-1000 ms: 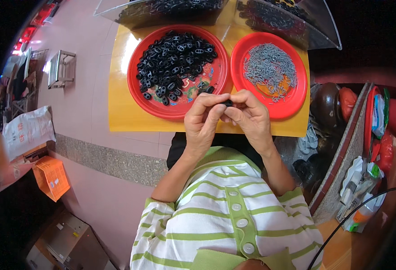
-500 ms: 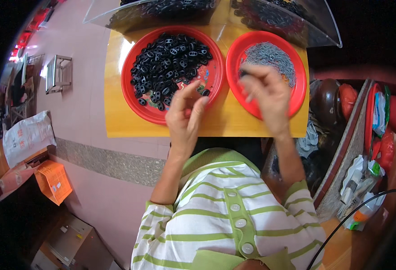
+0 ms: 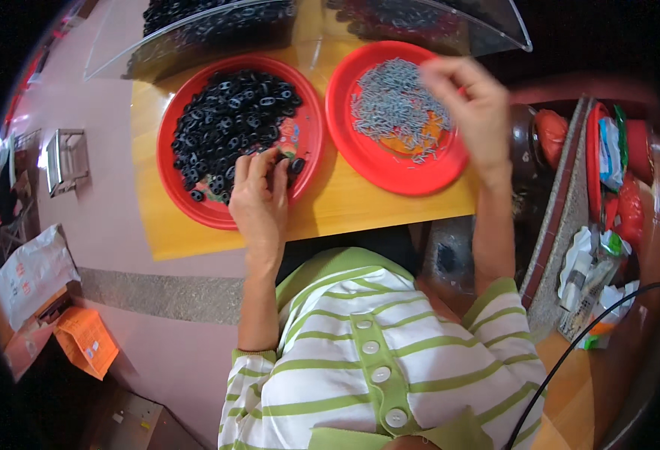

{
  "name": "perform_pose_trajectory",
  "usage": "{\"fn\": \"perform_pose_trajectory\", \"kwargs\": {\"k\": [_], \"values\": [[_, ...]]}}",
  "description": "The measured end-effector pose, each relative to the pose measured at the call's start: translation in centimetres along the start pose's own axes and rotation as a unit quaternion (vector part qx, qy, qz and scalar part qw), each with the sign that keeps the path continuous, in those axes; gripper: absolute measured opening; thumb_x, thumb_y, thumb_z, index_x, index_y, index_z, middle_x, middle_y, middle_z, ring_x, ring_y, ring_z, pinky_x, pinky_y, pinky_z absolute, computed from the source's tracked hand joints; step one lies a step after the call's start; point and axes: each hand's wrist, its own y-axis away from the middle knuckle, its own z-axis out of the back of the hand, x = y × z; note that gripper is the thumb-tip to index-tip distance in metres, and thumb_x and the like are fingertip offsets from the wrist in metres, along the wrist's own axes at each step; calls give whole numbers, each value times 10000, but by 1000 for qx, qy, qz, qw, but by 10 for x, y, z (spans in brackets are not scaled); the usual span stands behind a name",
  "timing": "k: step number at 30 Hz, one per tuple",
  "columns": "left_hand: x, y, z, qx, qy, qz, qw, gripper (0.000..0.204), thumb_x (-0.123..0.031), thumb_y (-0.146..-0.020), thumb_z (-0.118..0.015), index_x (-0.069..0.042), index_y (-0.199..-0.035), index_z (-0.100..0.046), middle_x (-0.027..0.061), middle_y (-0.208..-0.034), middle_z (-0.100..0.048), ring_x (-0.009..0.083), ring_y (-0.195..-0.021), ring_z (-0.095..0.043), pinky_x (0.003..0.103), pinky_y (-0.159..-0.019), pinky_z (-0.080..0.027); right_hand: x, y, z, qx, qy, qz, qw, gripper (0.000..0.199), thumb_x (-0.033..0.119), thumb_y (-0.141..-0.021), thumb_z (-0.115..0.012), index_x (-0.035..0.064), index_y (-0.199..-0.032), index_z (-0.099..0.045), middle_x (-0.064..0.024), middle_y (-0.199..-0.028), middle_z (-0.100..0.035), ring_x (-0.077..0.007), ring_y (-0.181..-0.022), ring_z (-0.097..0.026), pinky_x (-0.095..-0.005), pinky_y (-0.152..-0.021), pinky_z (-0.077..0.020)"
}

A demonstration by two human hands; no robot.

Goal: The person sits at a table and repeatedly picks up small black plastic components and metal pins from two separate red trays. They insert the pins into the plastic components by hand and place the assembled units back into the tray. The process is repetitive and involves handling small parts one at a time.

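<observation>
My left hand [image 3: 257, 206] reaches over the near right rim of a red plate [image 3: 166, 176] heaped with small black oval parts [image 3: 221, 116], each with holes. Its thumb and fingers are pinched together. What sits between the fingertips is too small to make out. Just right of them lies a single black oval part [image 3: 296, 165]. My right hand [image 3: 476, 105], smeared by motion, is raised at the right side of a second red plate [image 3: 390, 176]. Loose grey screws or pins [image 3: 390, 97] cover much of that plate. The right fingers curl, but their tips are blurred.
Clear plastic bins [image 3: 217, 37] of black parts stand at the table's far edge. Both plates rest on a yellow wooden table [image 3: 330, 202]. To the right, a stone-topped ledge [image 3: 551, 247] holds packets and a black cable [image 3: 570, 360]. A metal stool [image 3: 66, 161] stands left.
The view has shifted. My left fingers, apart before, have come together low over the black parts. My right hand has moved right from the screws; the dark piece at its fingertips no longer shows.
</observation>
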Motion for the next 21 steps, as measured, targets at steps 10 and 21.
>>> {"fn": "perform_pose_trajectory", "kwargs": {"k": [10, 21], "values": [[-3, 0, 5, 20, 35, -17, 999, 136, -19, -810, -656, -14, -945, -635, 71, -829, -570, 135, -641, -552, 243, -579, -433, -15, 78, -18, 150, 154, -56, 975, 137, 137, -785, -663, 15, -815, -610, -109, -772, -578, -265, -708, -574, -364, -626, -440], [-18, 21, 30, 130, 623, 227, 737, 124, -70, -893, -582, 2, -993, -569, 127, -816, -655, 149, -656, -627, 236, -576, -501, -15, 79, -27, 173, 212, -2, 962, 119, 95, -777, -620, 13, -825, -548, -137, -771, -561, -297, -752, -583, -388, -662, -460]]}}
